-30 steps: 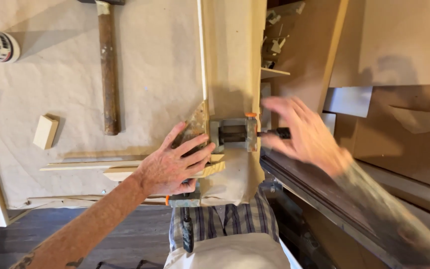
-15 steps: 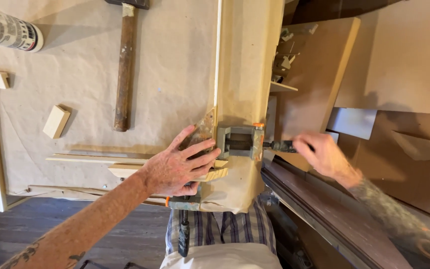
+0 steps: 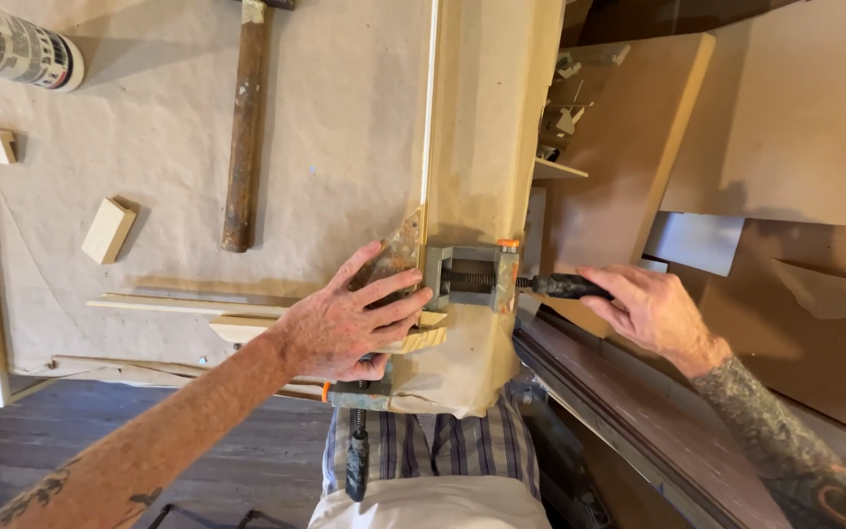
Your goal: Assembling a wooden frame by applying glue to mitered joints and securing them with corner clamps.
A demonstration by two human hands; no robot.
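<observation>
1. I see my left hand [image 3: 345, 318] pressing flat, fingers spread, on the wood strips [image 3: 247, 315] at the bench corner.
2. My right hand [image 3: 643, 309], fingers wrapped, grips the corner clamp [image 3: 470, 279] handle; tightening looks unfinished.

Bare forearms w/ tattoos, no sleeves, striped shirt, light trousers

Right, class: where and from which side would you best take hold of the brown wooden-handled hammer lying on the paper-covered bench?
Probably the lower end of the brown wooden-handled hammer, coming from above. The long handle lies flat on the paper-covered bench, its near end bare, its head at the far edge.
</observation>
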